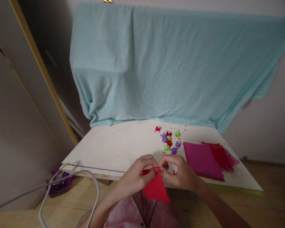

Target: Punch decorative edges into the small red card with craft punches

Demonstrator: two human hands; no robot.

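Observation:
A sheet of red paper point(156, 188) hangs over my lap at the table's front edge. My left hand point(142, 171) pinches its upper edge between thumb and fingers. Close beside it, the fingertips of my right hand point(178, 172) are pressed together on the same upper edge. What exactly lies between the right fingertips is partly hidden. Just beyond my hands, several small round figures with eyes, in green point(167, 147), purple point(174, 151) and red point(158, 128), sit in a loose cluster, with tiny red scraps scattered around them.
Right of my hands lies a stack of coloured paper point(201, 160), magenta on top, beside red cut-out paper point(219, 155). A light blue cloth point(180, 69) hangs behind the white table point(114, 142). At left, a grey cable point(95, 180) loops near a purple object point(59, 183).

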